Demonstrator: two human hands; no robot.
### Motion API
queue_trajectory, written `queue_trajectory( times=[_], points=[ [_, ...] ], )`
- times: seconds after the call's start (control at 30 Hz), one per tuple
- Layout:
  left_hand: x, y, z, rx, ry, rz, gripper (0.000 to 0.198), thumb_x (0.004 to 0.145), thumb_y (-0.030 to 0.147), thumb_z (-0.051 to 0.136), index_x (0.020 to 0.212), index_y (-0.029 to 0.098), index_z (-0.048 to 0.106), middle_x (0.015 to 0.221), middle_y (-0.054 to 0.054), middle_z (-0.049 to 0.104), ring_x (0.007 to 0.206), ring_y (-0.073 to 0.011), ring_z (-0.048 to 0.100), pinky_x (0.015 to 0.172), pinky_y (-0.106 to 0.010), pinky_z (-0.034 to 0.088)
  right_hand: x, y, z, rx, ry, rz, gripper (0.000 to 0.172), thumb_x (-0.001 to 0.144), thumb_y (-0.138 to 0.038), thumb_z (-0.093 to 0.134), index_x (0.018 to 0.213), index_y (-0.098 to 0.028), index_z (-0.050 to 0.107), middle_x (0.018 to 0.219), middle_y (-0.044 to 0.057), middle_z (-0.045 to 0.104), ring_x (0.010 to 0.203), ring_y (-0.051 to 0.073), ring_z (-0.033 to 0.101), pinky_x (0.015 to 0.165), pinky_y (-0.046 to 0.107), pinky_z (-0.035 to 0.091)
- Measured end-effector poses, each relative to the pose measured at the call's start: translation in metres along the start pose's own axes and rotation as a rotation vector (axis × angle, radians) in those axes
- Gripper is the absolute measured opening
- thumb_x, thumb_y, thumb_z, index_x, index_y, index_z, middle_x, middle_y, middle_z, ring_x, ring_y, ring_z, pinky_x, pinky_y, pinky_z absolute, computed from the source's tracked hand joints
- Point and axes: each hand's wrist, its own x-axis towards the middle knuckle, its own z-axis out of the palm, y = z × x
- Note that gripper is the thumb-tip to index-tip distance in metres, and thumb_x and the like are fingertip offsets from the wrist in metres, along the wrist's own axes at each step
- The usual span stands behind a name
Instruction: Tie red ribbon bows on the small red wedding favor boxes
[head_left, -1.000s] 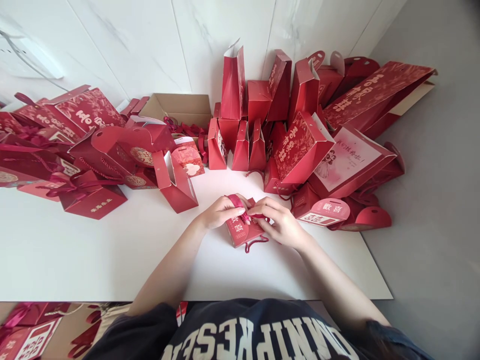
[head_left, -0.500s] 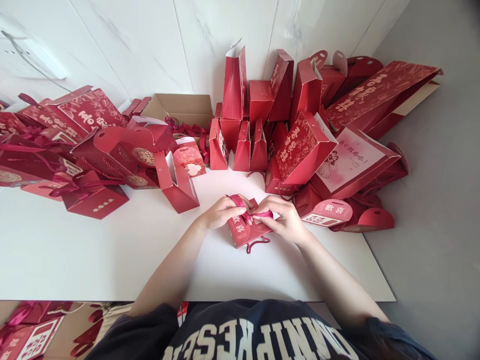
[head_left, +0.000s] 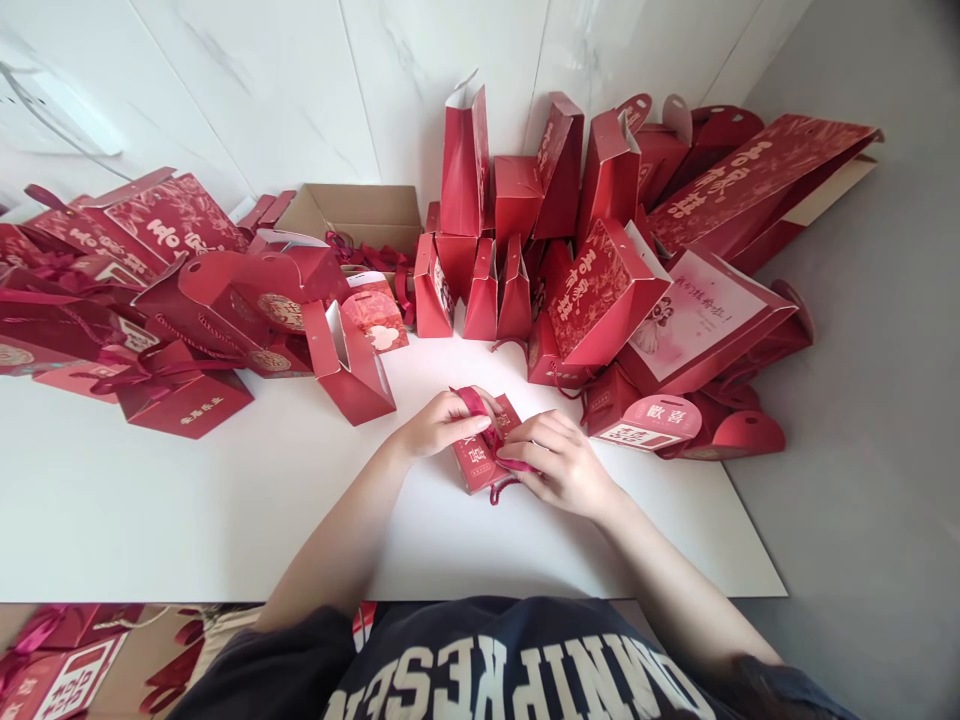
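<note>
A small red gift box [head_left: 475, 458] with gold characters lies on the white table [head_left: 150, 500] in front of me. A dark pink ribbon [head_left: 480, 408] runs across its top and a red cord trails off its near edge. My left hand [head_left: 436, 424] is closed, pinching the ribbon at the box's left end. My right hand [head_left: 559, 460] is closed too, its fingers gripping the ribbon at the box's right side and resting on the box.
Red gift boxes and bags crowd the back of the table: a heap at the left [head_left: 180, 300], upright ones against the marble wall [head_left: 517, 200], a large pile at the right [head_left: 675, 300]. An open cardboard box [head_left: 352, 215] sits behind. More red boxes [head_left: 52, 670] lie below the table edge.
My right hand has slid down and toward me along the box's right side with the ribbon. The left hand has stayed in place on the ribbon.
</note>
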Motion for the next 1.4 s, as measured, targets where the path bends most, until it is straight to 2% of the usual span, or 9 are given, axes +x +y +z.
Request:
queue_trajectory(
  times=[0.37,0.5,0.6,0.77,0.83,1.03,1.13,1.27,1.4],
  points=[
    [0.000,0.004,0.008,0.178,0.093,0.002,0.018,0.081,0.032,0.071,0.074,0.015,0.071,0.095,-0.010,0.069,0.100,-0.0215,0.064,0.089,-0.033,0.051,-0.002,-0.006,0.001,-0.028,-0.023,0.009,0.017,0.092,-0.025,0.063,0.108,-0.023,0.063,0.098,0.006,0.069,0.088,0.021,0.060,0.082,0.039,0.046],
    [-0.001,0.011,0.007,0.162,0.044,0.020,0.010,0.079,0.025,0.072,0.076,0.016,0.070,0.094,-0.009,0.069,0.103,-0.0218,0.063,0.089,-0.033,0.051,-0.002,-0.004,0.002,0.132,0.029,0.093,0.012,0.092,-0.031,0.063,0.101,-0.023,0.064,0.098,0.006,0.066,0.092,0.022,0.060,0.086,0.041,0.047],
    [-0.001,0.015,0.006,0.168,0.010,0.018,0.006,0.079,0.021,0.071,0.079,0.016,0.069,0.093,-0.009,0.069,0.103,-0.0217,0.063,0.092,-0.034,0.050,0.000,0.000,0.005,0.186,0.103,0.248,0.008,0.095,-0.026,0.056,0.100,-0.023,0.062,0.107,0.009,0.062,0.105,0.024,0.058,0.094,0.042,0.047],
    [-0.002,0.024,0.006,0.203,-0.013,0.011,0.003,0.079,0.017,0.068,0.080,0.015,0.066,0.101,-0.009,0.066,0.103,-0.0217,0.062,0.090,-0.034,0.051,0.005,0.010,0.009,0.396,-0.003,0.412,0.038,0.097,-0.026,0.052,0.134,-0.025,0.044,0.145,0.012,0.045,0.135,0.026,0.042,0.112,0.050,0.036],
    [-0.002,0.029,0.007,0.233,-0.022,0.020,0.003,0.079,0.016,0.066,0.077,0.015,0.064,0.105,-0.010,0.064,0.100,-0.0210,0.063,0.087,-0.033,0.053,0.007,0.012,0.008,0.498,-0.066,0.419,0.047,0.097,-0.024,0.051,0.141,-0.025,0.036,0.149,0.011,0.042,0.137,0.025,0.040,0.114,0.049,0.034],
    [-0.005,0.051,0.011,0.565,0.010,0.069,0.004,0.079,0.017,0.064,0.075,0.017,0.061,0.112,-0.008,0.062,0.103,-0.0220,0.061,0.094,-0.035,0.049,0.012,0.014,0.007,0.400,-0.052,0.351,0.041,0.093,-0.020,0.054,0.132,-0.023,0.046,0.132,0.010,0.054,0.125,0.026,0.050,0.108,0.049,0.040],
    [-0.010,0.056,0.017,0.767,0.056,0.001,0.006,0.083,0.019,0.059,0.079,0.018,0.062,0.108,-0.006,0.065,0.095,-0.0211,0.063,0.088,-0.034,0.050,0.011,0.012,0.008,0.333,-0.026,0.325,0.038,0.094,-0.020,0.052,0.132,-0.023,0.046,0.129,0.011,0.054,0.123,0.026,0.050,0.106,0.048,0.041],
    [-0.017,0.047,0.027,0.925,0.180,-0.042,0.016,0.088,0.016,0.050,0.093,0.018,0.065,0.094,-0.006,0.070,0.085,-0.0208,0.066,0.079,-0.033,0.051,0.008,0.006,0.011,0.253,-0.002,0.320,0.037,0.094,-0.019,0.053,0.130,-0.022,0.049,0.126,0.012,0.055,0.123,0.026,0.049,0.107,0.048,0.041],
    [-0.019,0.032,0.033,0.986,0.277,0.119,0.018,0.091,0.016,0.049,0.095,0.019,0.066,0.095,-0.007,0.071,0.089,-0.0215,0.066,0.083,-0.035,0.051,0.007,-0.002,0.010,0.242,0.015,0.340,0.026,0.096,-0.020,0.052,0.121,-0.023,0.058,0.123,0.012,0.056,0.119,0.026,0.052,0.105,0.049,0.043]
  ],
)
